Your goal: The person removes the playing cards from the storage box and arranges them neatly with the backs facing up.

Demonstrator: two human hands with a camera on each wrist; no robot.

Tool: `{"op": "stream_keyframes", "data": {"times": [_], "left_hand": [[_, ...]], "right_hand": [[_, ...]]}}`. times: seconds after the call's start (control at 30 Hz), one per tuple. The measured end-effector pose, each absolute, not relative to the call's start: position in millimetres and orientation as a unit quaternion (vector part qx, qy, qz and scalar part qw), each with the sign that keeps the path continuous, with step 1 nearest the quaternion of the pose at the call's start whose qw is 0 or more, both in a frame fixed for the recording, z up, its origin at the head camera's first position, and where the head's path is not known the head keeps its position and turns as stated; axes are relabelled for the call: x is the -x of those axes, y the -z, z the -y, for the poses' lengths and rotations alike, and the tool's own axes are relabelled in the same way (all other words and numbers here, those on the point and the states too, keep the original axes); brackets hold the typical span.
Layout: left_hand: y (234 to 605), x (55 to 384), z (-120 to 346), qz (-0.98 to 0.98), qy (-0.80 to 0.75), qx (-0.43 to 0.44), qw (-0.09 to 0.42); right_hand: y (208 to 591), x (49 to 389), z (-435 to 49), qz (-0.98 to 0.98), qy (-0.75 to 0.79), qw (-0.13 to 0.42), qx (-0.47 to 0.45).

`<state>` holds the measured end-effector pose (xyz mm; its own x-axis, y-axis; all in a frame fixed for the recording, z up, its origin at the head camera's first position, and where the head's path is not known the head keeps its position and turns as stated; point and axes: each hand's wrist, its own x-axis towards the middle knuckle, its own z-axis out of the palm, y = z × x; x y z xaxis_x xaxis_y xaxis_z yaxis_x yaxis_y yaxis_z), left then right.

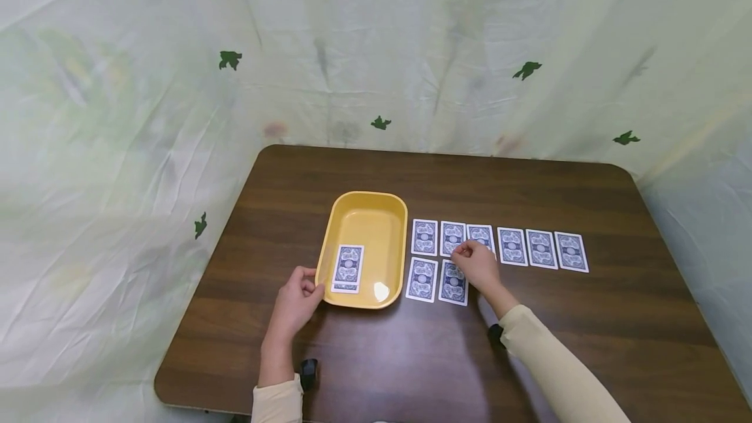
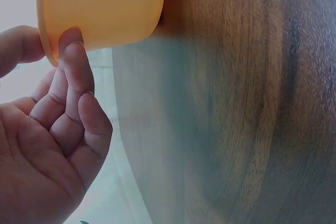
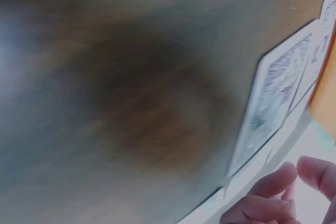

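My left hand (image 1: pixel 296 304) pinches the near left rim of a yellow tray (image 1: pixel 378 227), thumb on the inner side and fingers outside, as the left wrist view shows on the tray wall (image 2: pixel 110 3). Blue-backed playing cards (image 1: pixel 348 265) lie overlapped inside the tray. My right hand (image 1: pixel 478 269) hovers by the upper right corner of a face-down playing card (image 1: pixel 452 284) in the nearer row. In the right wrist view its thumb and loosely bent forefinger (image 3: pixel 275 179) nearly meet, with no card seen between them. Another card (image 1: pixel 422 279) lies left of that one.
A farther row of several face-down cards (image 1: pixel 512 247) runs right from the tray; my right hand partly covers one (image 1: pixel 480 234). All lie on a dark wooden table (image 1: pixel 376 358). A pale curtain with leaf prints (image 1: pixel 411 51) hangs behind.
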<state>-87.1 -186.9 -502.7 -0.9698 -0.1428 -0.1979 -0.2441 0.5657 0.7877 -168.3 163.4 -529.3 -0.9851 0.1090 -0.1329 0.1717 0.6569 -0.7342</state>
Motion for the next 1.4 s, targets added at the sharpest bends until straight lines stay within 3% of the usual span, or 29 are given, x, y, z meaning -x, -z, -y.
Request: {"op": "stream_keyframes", "data": {"times": [0.4,0.6,0.8,1.0,1.17,1.4], "left_hand": [[505,88,187,-0.886,-0.448,0.111,0.050],[505,87,186,-0.885,-0.448,0.115,0.051],[504,86,187,-0.884,-0.450,0.112,0.051],[504,86,187,-0.882,-0.454,0.114,0.049],[504,85,187,-0.881,-0.457,0.114,0.049],[503,85,187,-0.879,-0.460,0.116,0.050]], "right_hand": [[505,186,-111,-0.898,0.439,0.029,0.005],[497,183,-76,-0.892,0.447,-0.014,0.065],[497,179,-47,-0.919,0.357,-0.039,0.162],[495,180,-22,-0.942,0.247,0.024,0.225],[497,183,-6,-0.948,0.217,0.100,0.209],[506,190,7,-0.952,0.203,0.139,0.184]]}}
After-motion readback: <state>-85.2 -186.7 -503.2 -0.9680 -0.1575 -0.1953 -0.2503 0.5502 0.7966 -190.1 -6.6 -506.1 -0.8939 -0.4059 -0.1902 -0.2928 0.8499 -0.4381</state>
